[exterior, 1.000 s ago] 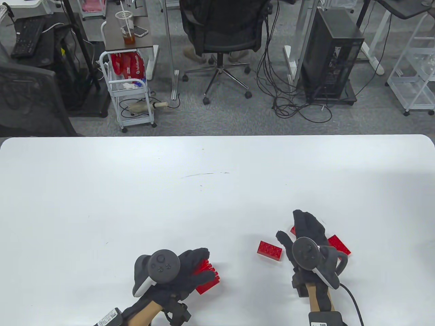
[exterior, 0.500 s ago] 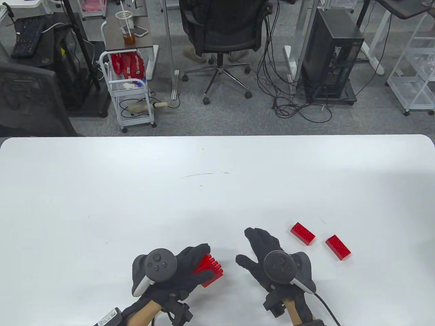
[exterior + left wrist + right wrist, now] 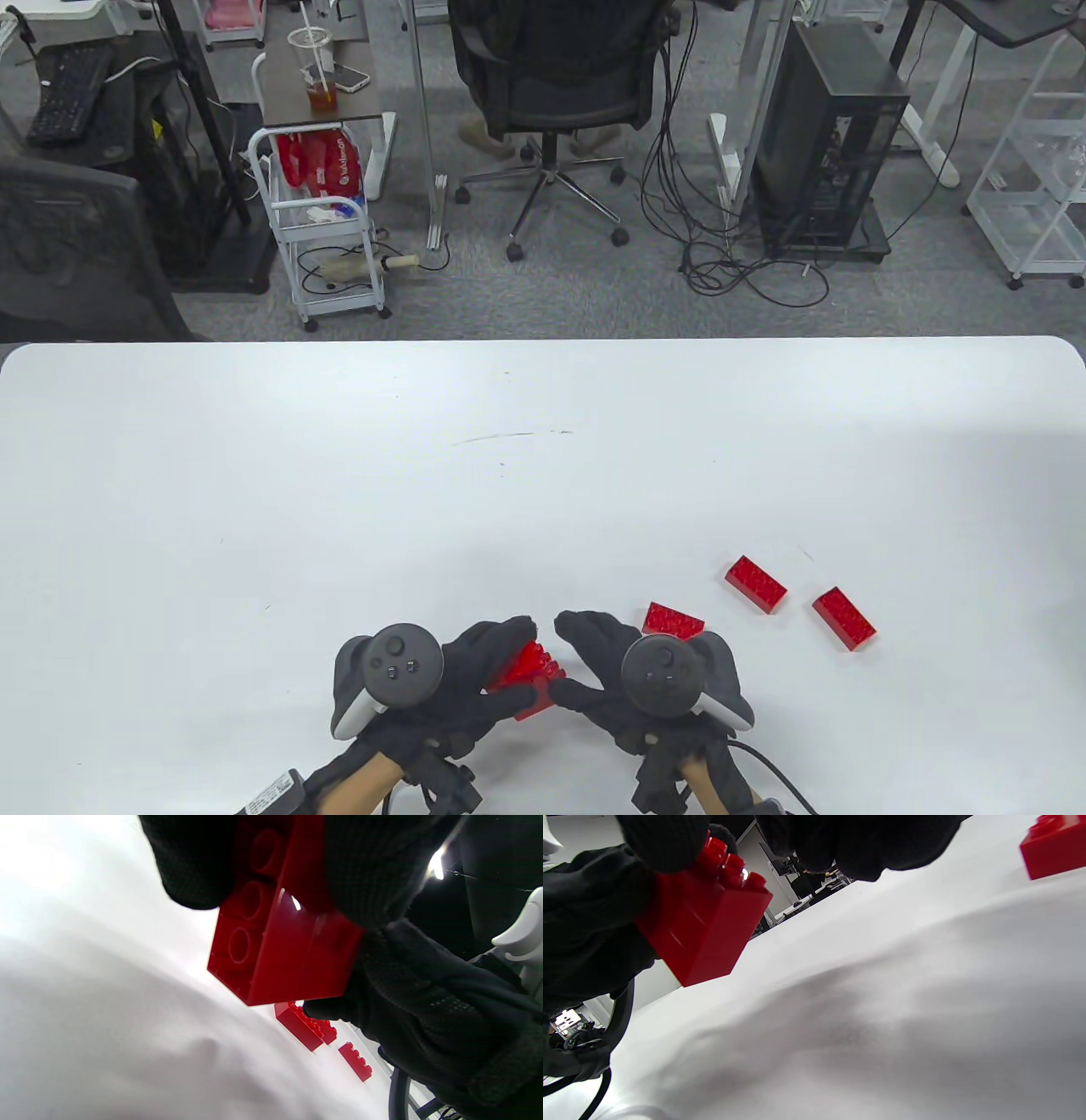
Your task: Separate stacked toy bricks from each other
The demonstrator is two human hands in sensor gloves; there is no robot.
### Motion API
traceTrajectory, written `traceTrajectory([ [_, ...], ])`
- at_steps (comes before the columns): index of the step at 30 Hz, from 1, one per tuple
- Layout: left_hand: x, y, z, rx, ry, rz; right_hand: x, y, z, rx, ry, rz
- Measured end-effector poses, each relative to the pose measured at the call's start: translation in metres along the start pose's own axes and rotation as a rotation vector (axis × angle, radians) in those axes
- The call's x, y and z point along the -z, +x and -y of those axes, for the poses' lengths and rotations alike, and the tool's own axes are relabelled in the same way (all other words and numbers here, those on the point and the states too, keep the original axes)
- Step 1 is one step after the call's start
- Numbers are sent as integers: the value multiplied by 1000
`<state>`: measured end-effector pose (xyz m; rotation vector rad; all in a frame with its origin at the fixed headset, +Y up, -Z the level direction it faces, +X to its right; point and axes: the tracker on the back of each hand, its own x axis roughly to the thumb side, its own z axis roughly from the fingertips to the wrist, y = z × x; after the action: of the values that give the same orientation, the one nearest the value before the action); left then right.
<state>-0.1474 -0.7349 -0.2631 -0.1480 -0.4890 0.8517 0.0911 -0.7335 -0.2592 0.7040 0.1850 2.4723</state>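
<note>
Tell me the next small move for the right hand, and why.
Probably pinch the top brick and pull it off. The left hand holds the red stack above the table, and the right hand has fingers at its studded end. Three loose bricks lie to the right.

- The table view is bright, even and sharp; the white tabletop (image 3: 543,475) shows only soft shadows near the hands.
- Both wrist views are close and blurred, the tabletop washed out toward the top.
- A small glare spot sits on the red brick stack (image 3: 292,955).
</note>
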Motion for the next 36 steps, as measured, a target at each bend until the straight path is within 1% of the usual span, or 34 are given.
traceTrajectory([
  [4,-1,4,2,-10,-18,33,1,7,-8,13,37,39],
  [6,-3,6,3,17,-5,39,2,11,-13,11,59,49],
  [8,-3,7,3,44,-8,41,2,12,-16,-4,59,50],
  [12,-4,9,3,59,1,36,3,12,-19,54,50,51],
  [15,-6,12,5,95,31,32,3,15,-21,71,23,50],
  [20,-10,22,7,245,88,44,2,23,-25,-3,-10,43],
  [31,-10,24,6,274,76,29,2,28,-28,-63,1,45],
  [35,-11,25,5,287,78,28,1,30,-29,-80,-16,47],
  [36,-11,25,5,298,84,16,0,30,-29,-99,-40,22],
])
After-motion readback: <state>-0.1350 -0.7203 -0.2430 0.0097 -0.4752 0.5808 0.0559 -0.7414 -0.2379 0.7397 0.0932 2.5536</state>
